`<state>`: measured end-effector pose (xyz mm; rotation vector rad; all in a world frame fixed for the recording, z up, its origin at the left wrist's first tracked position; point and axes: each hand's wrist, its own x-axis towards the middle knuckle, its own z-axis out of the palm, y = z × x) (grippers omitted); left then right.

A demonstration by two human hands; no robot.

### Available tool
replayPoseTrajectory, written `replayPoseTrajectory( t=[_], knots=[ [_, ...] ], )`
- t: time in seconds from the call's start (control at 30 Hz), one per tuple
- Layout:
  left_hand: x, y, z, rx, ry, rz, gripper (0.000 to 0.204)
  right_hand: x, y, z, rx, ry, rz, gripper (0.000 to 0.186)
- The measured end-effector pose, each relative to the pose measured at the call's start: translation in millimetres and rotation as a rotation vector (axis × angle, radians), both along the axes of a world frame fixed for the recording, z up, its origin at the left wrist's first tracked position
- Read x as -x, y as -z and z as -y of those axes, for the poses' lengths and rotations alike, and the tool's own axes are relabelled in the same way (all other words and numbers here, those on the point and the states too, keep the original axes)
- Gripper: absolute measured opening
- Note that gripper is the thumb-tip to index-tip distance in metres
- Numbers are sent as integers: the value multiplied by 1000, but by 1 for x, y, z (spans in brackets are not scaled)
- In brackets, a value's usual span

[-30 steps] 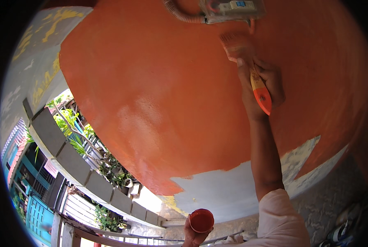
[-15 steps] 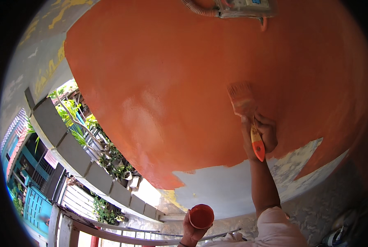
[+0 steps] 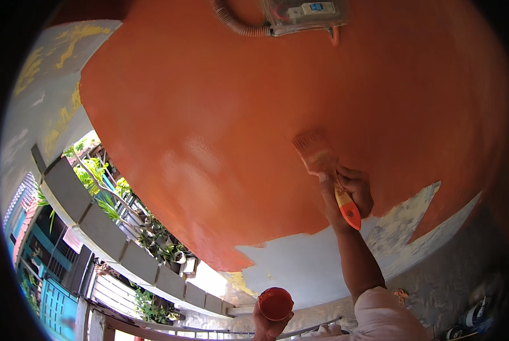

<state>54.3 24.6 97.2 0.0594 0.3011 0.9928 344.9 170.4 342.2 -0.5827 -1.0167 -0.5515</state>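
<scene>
My right hand (image 3: 348,193) grips a wide paintbrush (image 3: 314,153) with a wooden and red handle, its bristles against the orange-painted wall (image 3: 209,102) a little right of centre. Below it, the orange coat ends in a jagged edge over pale grey surface (image 3: 288,261). My left hand (image 3: 265,321) holds a small round cup of red-orange paint (image 3: 275,302) low in the view, apart from the brush.
An electrical box (image 3: 300,14) with corrugated conduit (image 3: 237,17) is at the top of the wall. On the left are grey blocks (image 3: 106,238), a wooden railing (image 3: 112,324), plants (image 3: 95,170) and a turquoise gate (image 3: 55,301). Dark objects (image 3: 468,318) lie at lower right.
My right hand has moved down the wall with the brush since a second ago, and lately slightly left. My left hand still holds the cup near the lower edge.
</scene>
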Motion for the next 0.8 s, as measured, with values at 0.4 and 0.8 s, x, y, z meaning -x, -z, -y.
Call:
replayPoseTrajectory(
  t=[0.4, 0.8],
  knots=[
    [-6, 8, -7, 36, 19, -21, 56, -102, -120, -13, -128, -200, -167, 20],
    [7, 30, -2, 11, -31, -97, 54, -107, -113, 29, -259, 27, 1, 11]
  ],
)
